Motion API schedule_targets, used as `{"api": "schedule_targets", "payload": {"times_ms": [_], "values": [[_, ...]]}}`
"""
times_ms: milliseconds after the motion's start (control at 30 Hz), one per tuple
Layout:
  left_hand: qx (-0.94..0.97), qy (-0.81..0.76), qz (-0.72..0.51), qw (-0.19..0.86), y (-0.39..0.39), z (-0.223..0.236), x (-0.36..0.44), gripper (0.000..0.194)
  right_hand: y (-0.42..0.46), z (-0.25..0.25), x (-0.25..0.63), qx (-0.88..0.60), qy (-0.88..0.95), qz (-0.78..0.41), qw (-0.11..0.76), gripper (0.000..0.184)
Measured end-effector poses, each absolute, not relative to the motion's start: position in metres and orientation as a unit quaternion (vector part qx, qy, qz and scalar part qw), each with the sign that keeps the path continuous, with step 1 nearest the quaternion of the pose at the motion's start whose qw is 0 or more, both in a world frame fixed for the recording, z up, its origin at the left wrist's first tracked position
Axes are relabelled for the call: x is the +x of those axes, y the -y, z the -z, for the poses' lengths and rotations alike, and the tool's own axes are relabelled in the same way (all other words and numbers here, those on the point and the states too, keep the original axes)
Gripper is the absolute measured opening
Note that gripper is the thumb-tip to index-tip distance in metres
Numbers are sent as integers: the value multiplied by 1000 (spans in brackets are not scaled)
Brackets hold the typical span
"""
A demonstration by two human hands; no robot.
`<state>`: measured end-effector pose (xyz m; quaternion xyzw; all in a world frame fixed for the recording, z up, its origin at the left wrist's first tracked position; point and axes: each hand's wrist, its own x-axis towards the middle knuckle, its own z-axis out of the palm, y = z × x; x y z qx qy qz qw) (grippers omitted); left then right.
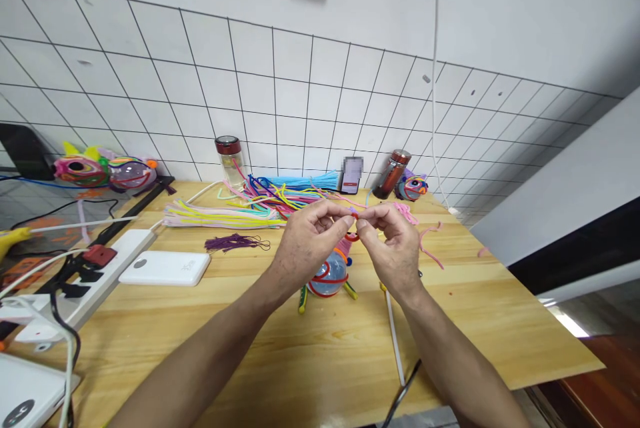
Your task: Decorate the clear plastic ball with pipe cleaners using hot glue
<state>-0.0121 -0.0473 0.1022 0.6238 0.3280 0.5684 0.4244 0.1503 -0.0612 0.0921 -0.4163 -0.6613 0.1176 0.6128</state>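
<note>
Both hands meet over the middle of the table, thumbs and fingertips pinched close together. Between them is a small loop of red pipe cleaner (pixel 353 237), gripped by my left hand (pixel 311 245) on one side and my right hand (pixel 393 249) on the other. Just below the fingers sits a clear round ball (pixel 325 271) wrapped with red and orange pipe cleaners. Green-and-yellow handles (pixel 303 299), seemingly of pliers, stick out from beneath the ball. My fingers hide part of the loop and the ball's top.
Bundles of coloured pipe cleaners (pixel 225 215) lie behind my left hand, near purple tassels (pixel 235 242). A glass bottle (pixel 230 155), a phone (pixel 352 175) and a red flask (pixel 393 175) stand by the wall. At left are a white power bank (pixel 165 268) and a power strip (pixel 120 248).
</note>
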Motion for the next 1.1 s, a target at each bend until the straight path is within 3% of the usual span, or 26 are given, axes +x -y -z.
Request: {"api": "schedule_targets", "payload": {"times_ms": [1100], "values": [[632,-332,-569,408,46,-102,-12,16,61,-92,149,-423,655,-127,613,5]]}}
